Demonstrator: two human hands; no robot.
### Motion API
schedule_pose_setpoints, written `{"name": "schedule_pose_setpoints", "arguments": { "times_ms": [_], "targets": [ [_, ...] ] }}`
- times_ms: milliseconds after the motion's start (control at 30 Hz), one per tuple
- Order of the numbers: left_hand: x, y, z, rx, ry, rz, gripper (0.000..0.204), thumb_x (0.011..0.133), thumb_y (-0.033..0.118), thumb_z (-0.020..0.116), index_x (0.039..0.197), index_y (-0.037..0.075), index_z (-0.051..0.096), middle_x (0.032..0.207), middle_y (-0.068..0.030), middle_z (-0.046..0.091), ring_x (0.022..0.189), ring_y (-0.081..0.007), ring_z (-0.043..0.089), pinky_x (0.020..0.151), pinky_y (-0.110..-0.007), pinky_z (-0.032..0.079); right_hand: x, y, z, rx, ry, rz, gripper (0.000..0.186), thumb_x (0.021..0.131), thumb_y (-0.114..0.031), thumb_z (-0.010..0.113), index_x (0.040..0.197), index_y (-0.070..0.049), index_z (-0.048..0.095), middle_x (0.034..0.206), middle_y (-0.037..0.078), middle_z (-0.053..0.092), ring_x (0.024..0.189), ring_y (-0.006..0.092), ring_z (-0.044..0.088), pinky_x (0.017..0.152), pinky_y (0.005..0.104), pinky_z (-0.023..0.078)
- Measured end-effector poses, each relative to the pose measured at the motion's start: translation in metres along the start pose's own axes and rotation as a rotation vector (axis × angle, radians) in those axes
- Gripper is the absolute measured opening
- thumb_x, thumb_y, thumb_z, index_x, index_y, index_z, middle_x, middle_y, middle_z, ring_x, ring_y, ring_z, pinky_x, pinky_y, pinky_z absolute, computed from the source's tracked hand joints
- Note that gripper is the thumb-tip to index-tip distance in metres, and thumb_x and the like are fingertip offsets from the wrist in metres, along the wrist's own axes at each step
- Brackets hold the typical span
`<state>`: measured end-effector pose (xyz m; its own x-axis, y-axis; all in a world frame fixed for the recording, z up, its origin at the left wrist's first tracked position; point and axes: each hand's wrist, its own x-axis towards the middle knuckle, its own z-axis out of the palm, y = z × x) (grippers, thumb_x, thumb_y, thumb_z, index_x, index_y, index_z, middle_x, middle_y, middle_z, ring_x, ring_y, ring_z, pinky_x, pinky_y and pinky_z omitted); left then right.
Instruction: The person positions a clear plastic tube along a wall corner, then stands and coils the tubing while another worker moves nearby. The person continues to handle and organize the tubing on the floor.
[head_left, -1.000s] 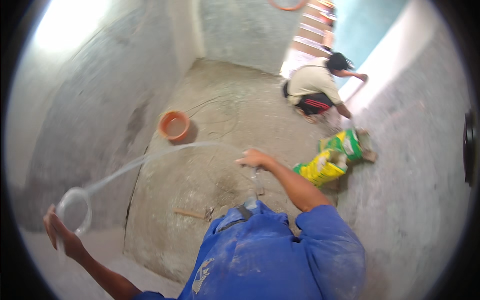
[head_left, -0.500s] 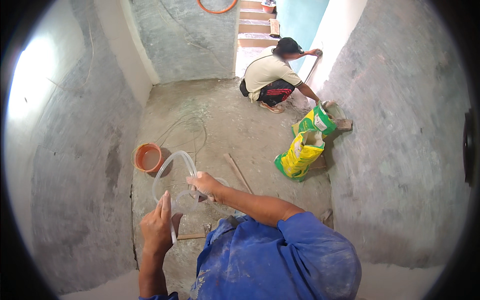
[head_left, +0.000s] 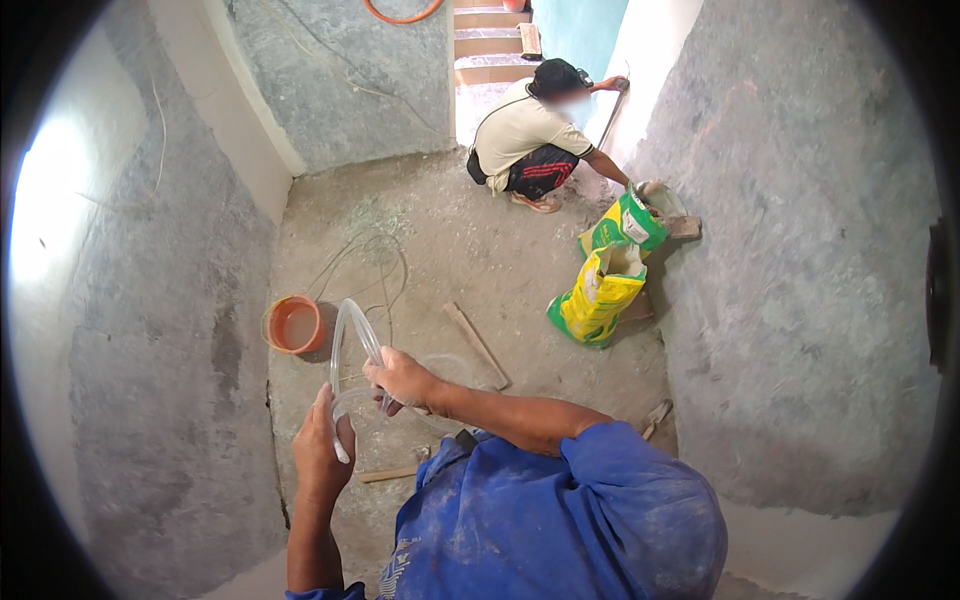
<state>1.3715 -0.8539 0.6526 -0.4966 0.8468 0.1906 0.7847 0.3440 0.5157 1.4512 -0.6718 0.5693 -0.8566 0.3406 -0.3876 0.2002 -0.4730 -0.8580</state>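
Looped clear plastic tubing (head_left: 350, 320) rises between my two hands. My left hand (head_left: 320, 435) is closed on a section of it, with a short end lying along the palm side. My right hand (head_left: 398, 380), farther forward and to the right, grips the loops with bent fingers. Just ahead on the floor are an orange bucket (head_left: 298, 334) with greyish contents and thin looped wire (head_left: 400, 270). A wooden batten (head_left: 475, 342) lies beyond my right forearm, and a wooden-handled tool (head_left: 388, 474) lies below my hands, partly hidden by my blue shirt.
A person (head_left: 530, 140) squats by the right wall near a stairway (head_left: 490, 45), one arm raised to the wall. Green-and-yellow sacks (head_left: 600, 300) and a wood block (head_left: 683, 227) stand at the right wall, a small tool (head_left: 657, 418) below them. Plastered walls (head_left: 160, 350) enclose the floor.
My left hand has swung inward from the far left, bringing the tubing into tighter loops beside my right hand, which has moved left. The view has shifted, showing more of the stairway.
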Motion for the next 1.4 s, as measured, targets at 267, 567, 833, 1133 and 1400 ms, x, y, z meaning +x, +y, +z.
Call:
{"name": "schedule_pose_setpoints", "arguments": {
  "times_ms": [267,567,833,1133,1400],
  "targets": [
    [0.009,-0.017,-0.023,-0.229,0.07,-0.071,0.03,0.09,-0.007,0.057,0.119,-0.003,0.065,0.107,-0.0188,0.072,0.098,-0.0276,0.072,0.088,-0.035,0.054,-0.02,-0.01,0.004,-0.025,-0.206,-0.01,0.051,0.101,-0.045,0.062,0.122,0.0,0.049,0.085,0.009,0.062,0.064,0.0166,0.065,0.051,0.0307,0.055],
    [0.009,-0.024,-0.029,-0.14,0.129,0.022,0.025,0.09,-0.004,0.062,0.114,-0.003,0.066,0.101,-0.0183,0.072,0.092,-0.0305,0.072,0.084,-0.037,0.054,-0.015,0.021,-0.004,-0.045,-0.326,0.008,0.06,0.098,-0.046,0.068,0.129,0.0,0.047,0.081,0.008,0.06,0.058,0.0114,0.056,0.05,0.0264,0.046],
    [0.003,-0.018,-0.007,-0.344,0.001,-0.127,0.029,0.089,-0.004,0.06,0.118,-0.002,0.064,0.098,-0.0131,0.071,0.093,-0.0228,0.069,0.085,-0.035,0.053,-0.024,0.02,-0.012,-0.047,-0.284,-0.039,0.053,0.093,-0.036,0.078,0.123,-0.002,0.051,0.085,0.005,0.06,0.064,0.009,0.054,0.056,0.0255,0.045],
    [-0.003,-0.025,0.002,-0.139,-0.047,0.119,0.038,0.084,-0.003,0.064,0.122,0.002,0.061,0.117,-0.0168,0.068,0.099,-0.0378,0.07,0.084,-0.041,0.056,-0.025,0.043,-0.003,-0.346,-0.154,-0.269,0.031,0.095,-0.022,0.074,0.111,-0.001,0.058,0.094,0.003,0.063,0.088,0.0112,0.057,0.078,0.0277,0.049],
    [-0.008,-0.022,0.005,0.079,0.029,0.235,0.072,0.083,-0.004,0.065,0.15,0.016,0.045,0.153,-0.0138,0.05,0.104,-0.0367,0.07,0.081,-0.043,0.058,-0.037,0.031,0.001,-0.547,-0.309,-0.17,0.019,0.093,-0.017,0.066,0.105,-0.003,0.061,0.09,0.004,0.063,0.084,0.0142,0.058,0.076,0.0323,0.048]
  ]
}}
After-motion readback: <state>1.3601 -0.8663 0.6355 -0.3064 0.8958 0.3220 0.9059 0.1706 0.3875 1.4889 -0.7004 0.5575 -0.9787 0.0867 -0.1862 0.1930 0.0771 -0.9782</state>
